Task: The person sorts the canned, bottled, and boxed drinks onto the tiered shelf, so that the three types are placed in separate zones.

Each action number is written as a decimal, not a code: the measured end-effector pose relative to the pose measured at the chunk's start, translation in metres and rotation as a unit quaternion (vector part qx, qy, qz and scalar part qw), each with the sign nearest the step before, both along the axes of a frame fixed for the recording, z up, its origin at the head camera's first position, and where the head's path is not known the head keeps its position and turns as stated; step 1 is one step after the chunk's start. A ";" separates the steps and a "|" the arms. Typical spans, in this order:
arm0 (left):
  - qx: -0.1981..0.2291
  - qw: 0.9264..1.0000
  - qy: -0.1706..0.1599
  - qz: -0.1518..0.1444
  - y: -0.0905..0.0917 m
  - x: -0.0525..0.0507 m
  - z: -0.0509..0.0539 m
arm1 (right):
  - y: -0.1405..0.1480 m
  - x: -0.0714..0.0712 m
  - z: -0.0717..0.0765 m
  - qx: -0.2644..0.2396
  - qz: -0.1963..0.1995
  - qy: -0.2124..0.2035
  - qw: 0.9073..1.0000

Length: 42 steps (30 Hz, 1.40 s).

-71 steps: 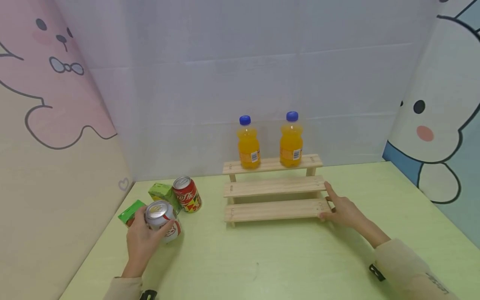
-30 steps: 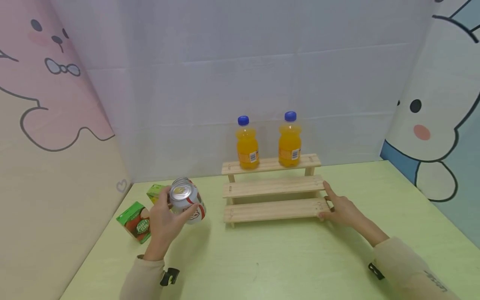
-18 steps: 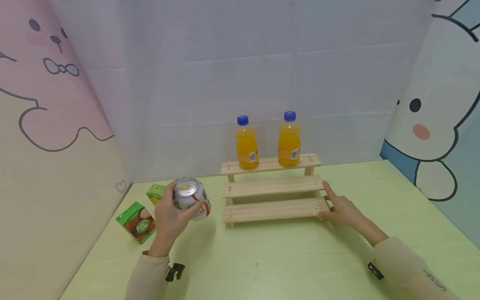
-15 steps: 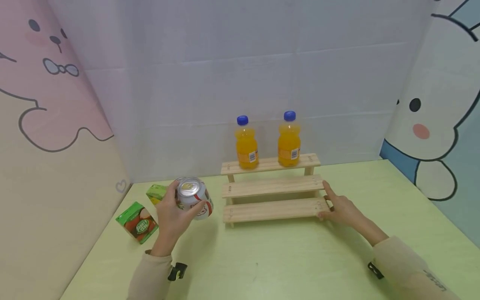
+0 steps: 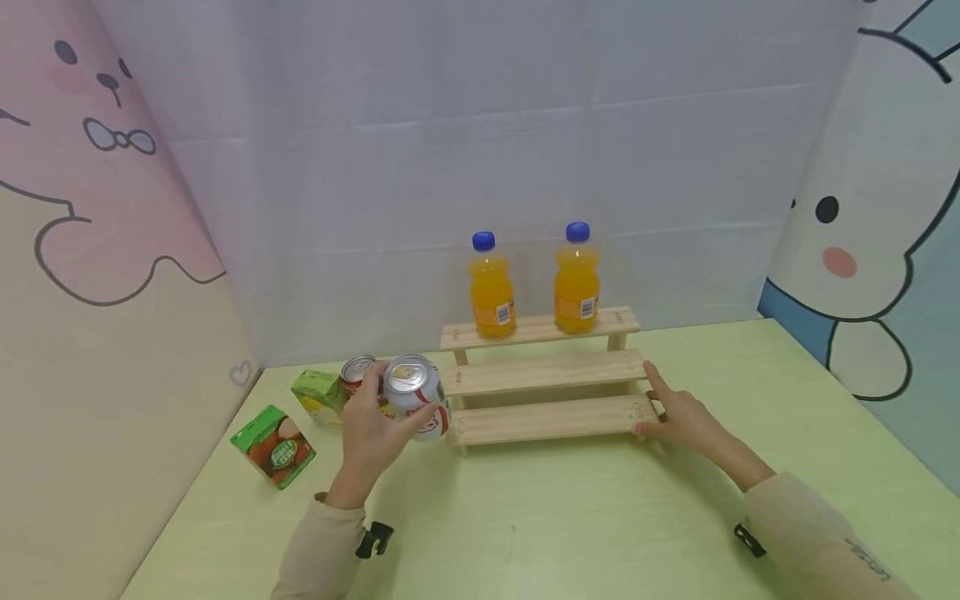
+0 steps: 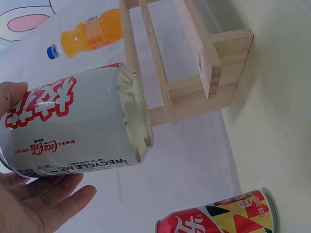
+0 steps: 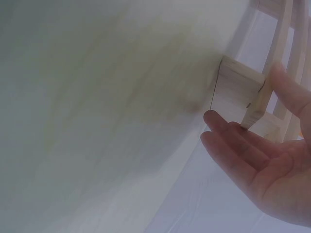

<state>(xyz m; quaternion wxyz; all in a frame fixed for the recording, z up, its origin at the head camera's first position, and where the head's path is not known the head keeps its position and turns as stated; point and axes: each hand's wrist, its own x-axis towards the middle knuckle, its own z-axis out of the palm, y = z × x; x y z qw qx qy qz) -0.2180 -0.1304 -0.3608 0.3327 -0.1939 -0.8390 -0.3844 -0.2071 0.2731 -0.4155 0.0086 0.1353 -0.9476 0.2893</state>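
My left hand (image 5: 375, 429) holds a white Coca-Cola can (image 5: 416, 398) near the left end of a three-step wooden rack (image 5: 551, 419). The left wrist view shows thumb and fingers on opposite sides of this can (image 6: 73, 124), its base raised off the table. My right hand (image 5: 686, 421) touches the rack's right end, thumb at the lowest step and index finger at the middle one. In the right wrist view the fingers of that hand (image 7: 262, 160) are fairly straight. Two orange drink bottles (image 5: 492, 296) with blue caps stand on the top step.
A red Coke can (image 5: 358, 368), partly hidden by my left hand, stands at the left beside a green-yellow drink carton (image 5: 318, 393). Closer to me lies a green-brown carton (image 5: 277, 450). The pale green table (image 5: 562, 517) meets a fabric backdrop (image 5: 360, 192) behind the rack.
My left hand has carried the white can rightward, away from the cartons and toward the rack. The red can and green-brown carton have come partly back into sight. My right hand stays at the rack.
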 end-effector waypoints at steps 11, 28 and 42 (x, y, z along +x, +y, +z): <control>-0.028 0.999 0.007 -0.036 0.019 -0.001 -0.003 | -0.001 0.001 0.000 0.000 -0.001 0.008 1.000; -0.032 0.995 0.004 -0.095 0.050 -0.009 -0.007 | -0.001 0.000 0.000 0.001 -0.001 0.006 1.000; -0.018 0.992 0.022 -0.126 0.073 -0.021 -0.003 | -0.001 0.001 0.001 -0.003 0.006 0.017 1.000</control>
